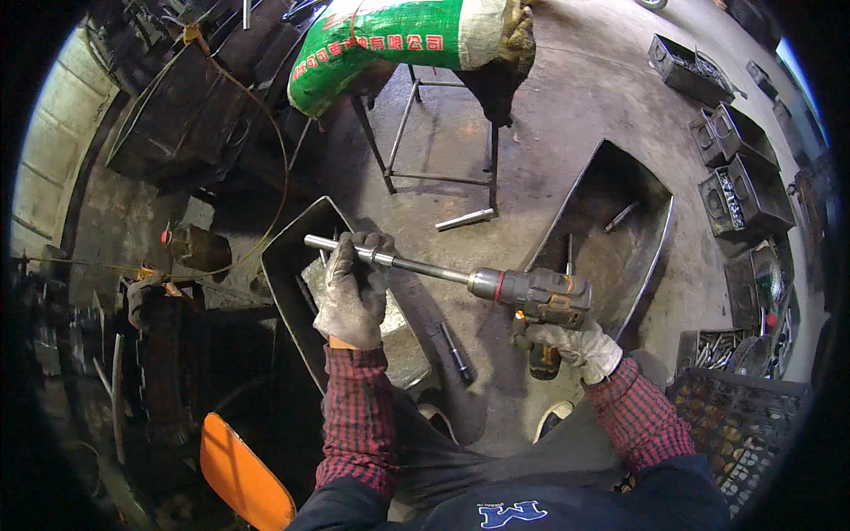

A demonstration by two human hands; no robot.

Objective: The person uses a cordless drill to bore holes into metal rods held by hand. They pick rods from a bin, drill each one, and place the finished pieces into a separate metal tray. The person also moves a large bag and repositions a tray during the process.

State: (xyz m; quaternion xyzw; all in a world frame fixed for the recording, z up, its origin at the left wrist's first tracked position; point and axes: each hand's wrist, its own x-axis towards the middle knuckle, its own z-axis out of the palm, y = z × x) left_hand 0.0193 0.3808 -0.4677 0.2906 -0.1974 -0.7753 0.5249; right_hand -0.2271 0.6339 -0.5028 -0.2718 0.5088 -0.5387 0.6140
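My right hand (584, 350), in a grey work glove, is wrapped round the handle of a dark cordless drill (553, 299). From its chuck a long steel shaft (429, 268) points left. My left hand (352, 301), also gloved, closes round a shiny metal rod (320, 242) in line with that shaft; the rod's free end sticks out past my fingers. Where rod and shaft meet is partly hidden by the glove. Both hands are above the gap between two open metal bins, the left bin (282, 274) and the right bin (660, 232).
On the floor lie a loose metal rod (465, 220) and another rod (457, 352). A green-and-white sack (381, 44) rests on a metal-legged stand (440, 180). Boxes of metal parts (739, 199) line the right side. An orange seat (243, 473) is at lower left.
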